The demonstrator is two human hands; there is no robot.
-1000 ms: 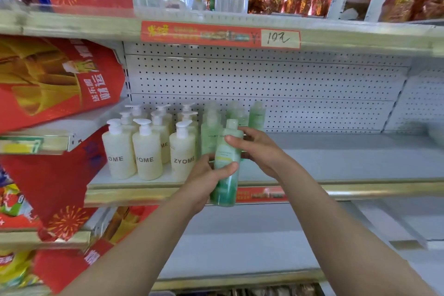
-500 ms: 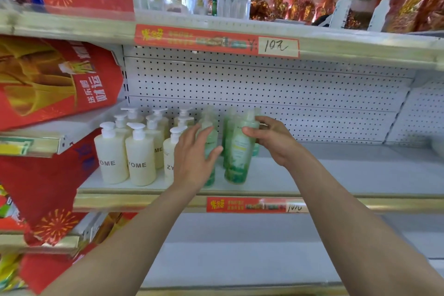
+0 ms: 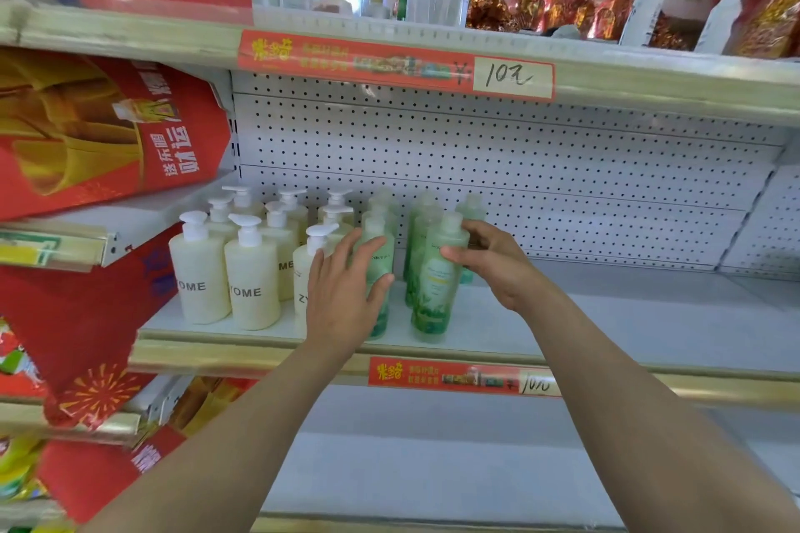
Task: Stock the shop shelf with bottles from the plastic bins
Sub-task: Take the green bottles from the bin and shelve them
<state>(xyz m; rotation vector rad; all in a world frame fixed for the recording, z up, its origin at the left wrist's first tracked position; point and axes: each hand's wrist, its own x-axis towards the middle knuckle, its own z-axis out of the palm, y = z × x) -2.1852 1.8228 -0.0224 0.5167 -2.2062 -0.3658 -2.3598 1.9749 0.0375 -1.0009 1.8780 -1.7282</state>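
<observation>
**Green bottle lined up at the shelf's front edge, one hand on each of two bottles**

The front green bottle (image 3: pixel 434 290) is pinched near its shoulder by the right hand (image 3: pixel 491 262), thumb in front and fingers curled behind. Its base is down on the shelf (image 3: pixel 259 353) close to the front edge; the high grip probably lets the base be nudged into line. The left hand (image 3: pixel 344 286) is laid with straight fingers against the neighbouring green bottle (image 3: pixel 381 260), likely to guard it from toppling. More green bottles are ranked behind, towards the perforated back panel (image 3: pixel 541 169). Cream pump bottles (image 3: pixel 251 290) crowd the left end, just beside the left hand, leaving little room there. No plastic bins are in view.
</observation>
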